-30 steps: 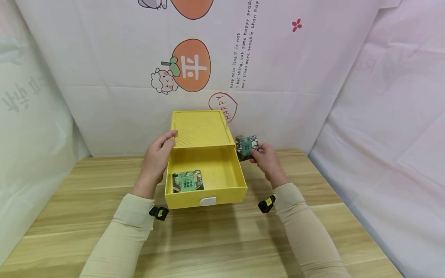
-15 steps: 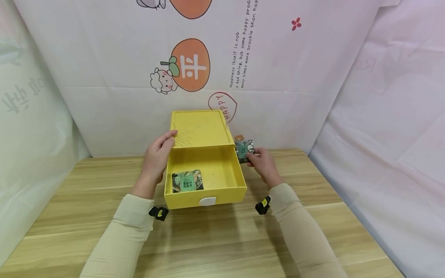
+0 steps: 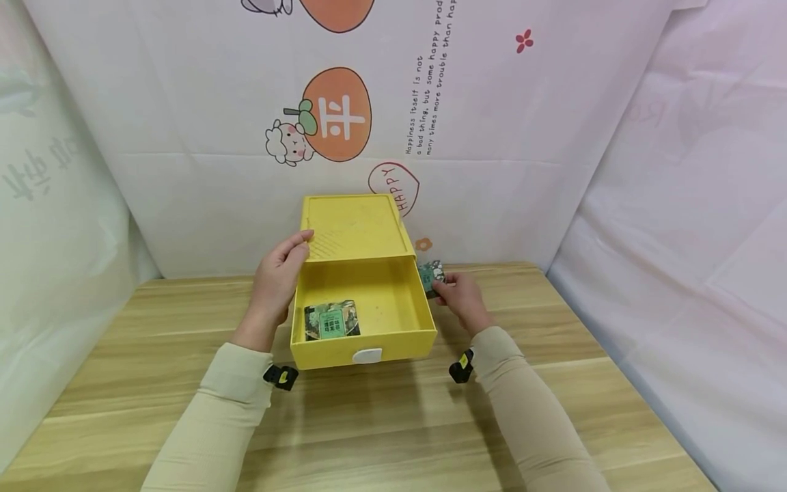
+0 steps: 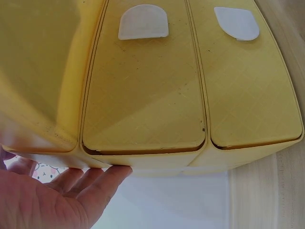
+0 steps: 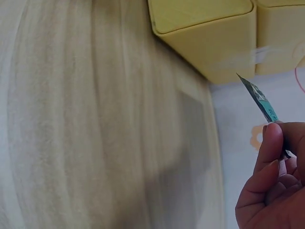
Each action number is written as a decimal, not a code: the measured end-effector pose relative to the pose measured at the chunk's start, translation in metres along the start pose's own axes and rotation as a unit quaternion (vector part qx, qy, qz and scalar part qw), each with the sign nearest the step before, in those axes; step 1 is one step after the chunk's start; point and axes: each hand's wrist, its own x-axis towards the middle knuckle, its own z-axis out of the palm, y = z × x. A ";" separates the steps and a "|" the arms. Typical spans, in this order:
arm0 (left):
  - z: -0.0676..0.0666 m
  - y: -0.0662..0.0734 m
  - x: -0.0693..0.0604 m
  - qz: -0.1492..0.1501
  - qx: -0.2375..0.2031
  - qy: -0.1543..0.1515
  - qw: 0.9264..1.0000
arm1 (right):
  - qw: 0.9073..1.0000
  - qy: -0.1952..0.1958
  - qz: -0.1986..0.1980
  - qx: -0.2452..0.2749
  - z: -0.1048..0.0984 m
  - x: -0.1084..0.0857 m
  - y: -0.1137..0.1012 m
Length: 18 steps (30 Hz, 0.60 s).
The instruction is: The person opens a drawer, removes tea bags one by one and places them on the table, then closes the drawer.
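Note:
A yellow drawer unit [image 3: 356, 225] stands against the back wall, its top drawer [image 3: 363, 352] pulled out. One flat green-and-black tea sachet [image 3: 332, 321] lies in the drawer's front left corner. My left hand [image 3: 279, 277] rests on the unit's left side, its fingers [image 4: 102, 188] lying nearly straight along the wall in the left wrist view. Beside the drawer's right wall, my right hand [image 3: 464, 297] pinches a second tea sachet [image 3: 430, 277] between thumb and fingers. The right wrist view has this sachet [image 5: 259, 100] almost edge-on and apart from the unit; the drawer partly hides it from the head camera.
Two lower drawers with white pulls, the middle one [image 4: 143, 95] and the bottom one [image 4: 248, 86], are closed. Underneath is a wood-grain table [image 3: 369, 424]. A printed white sheet [image 3: 492, 137] hangs behind the unit, and more white sheeting [image 3: 688, 225] hangs at the sides.
My right hand has moved down and a little left with its sachet, so more of the sachet is behind the drawer wall. The left hand and the drawer have stayed put.

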 end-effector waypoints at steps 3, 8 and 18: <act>0.000 0.000 0.001 -0.001 0.001 0.001 1.000 | 1.000 -0.008 0.008 -0.022 0.002 0.002 0.004; 0.001 -0.001 0.002 0.000 0.004 0.002 1.000 | 0.998 -0.015 0.010 -0.066 0.003 0.004 0.009; 0.000 -0.002 0.002 -0.002 0.009 0.002 1.000 | 0.989 -0.044 0.040 -0.139 0.004 0.008 0.021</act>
